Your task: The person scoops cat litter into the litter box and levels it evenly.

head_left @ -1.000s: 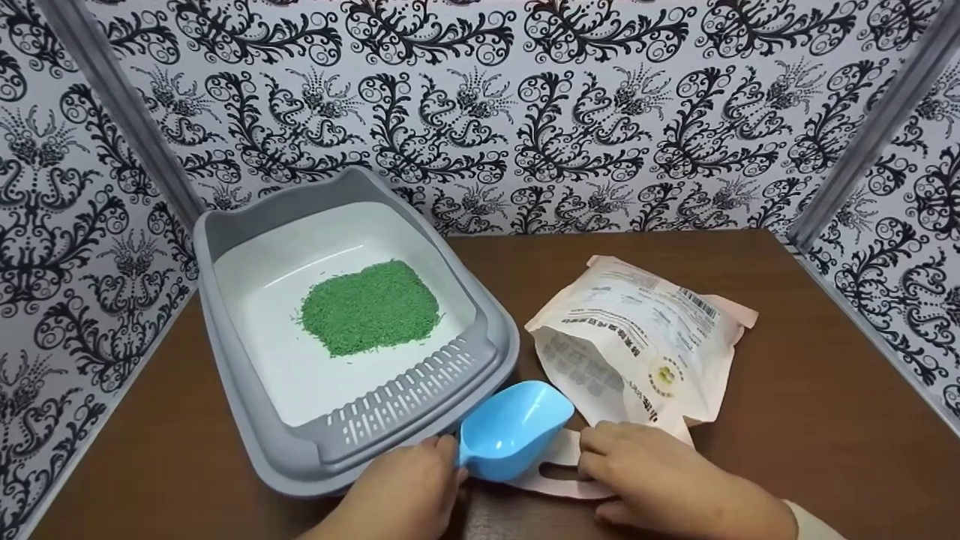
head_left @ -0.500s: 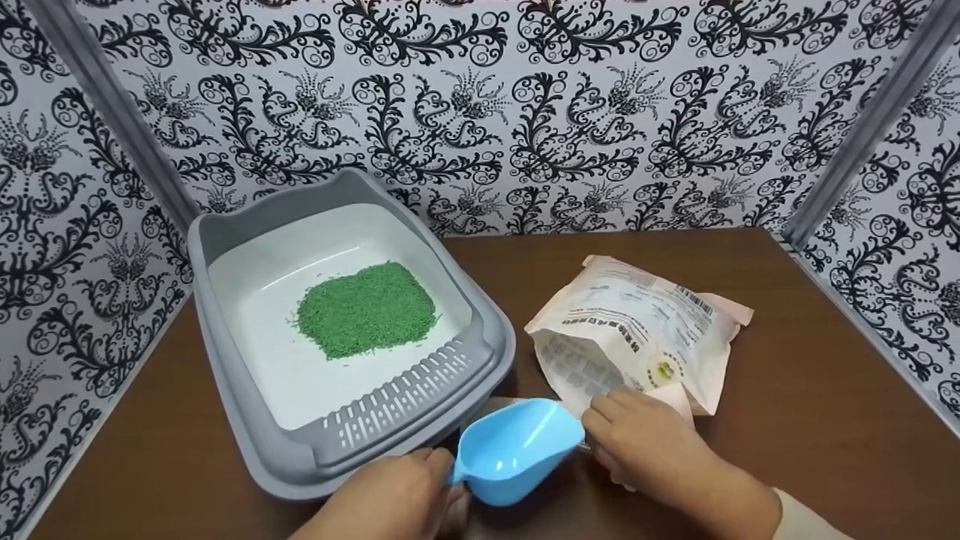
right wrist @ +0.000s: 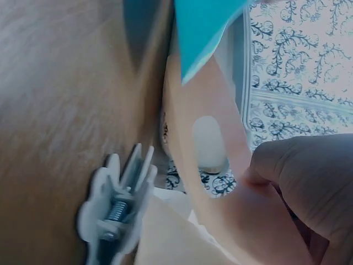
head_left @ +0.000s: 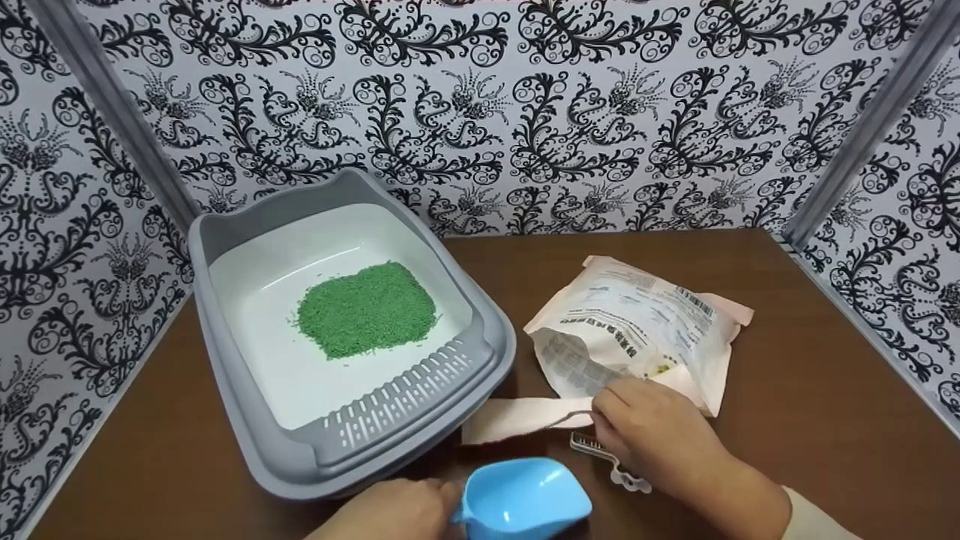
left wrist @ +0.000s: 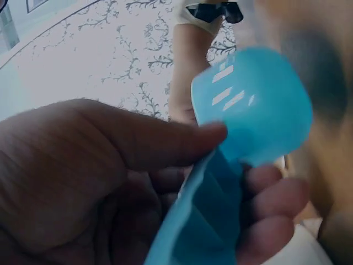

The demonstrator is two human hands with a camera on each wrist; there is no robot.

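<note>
My left hand [head_left: 397,510] grips the handle of a light blue scoop [head_left: 525,499], low in the head view. In the left wrist view the thumb lies along the ridged scoop handle [left wrist: 204,221] with fingers curled around its other side. My right hand [head_left: 660,435] pinches a pale pink flap [head_left: 517,420] in front of the bag; the right wrist view shows an oval hole in this flap, close to the thumb. Behind it the white and pink bag [head_left: 645,315] lies on its side, mouth facing front left. A small spring clip [head_left: 607,457] rests beside my right hand.
To the left stands a grey and white litter tray [head_left: 225,360] with a slotted front ledge. Green pellets [head_left: 367,311] form a flat heap inside it. Patterned panels [head_left: 480,112] rise behind and on both sides of the brown table [head_left: 810,450].
The scoop has come down toward the front edge with my left hand. My right hand has lifted the flap back toward the bag, and the clip has come into sight.
</note>
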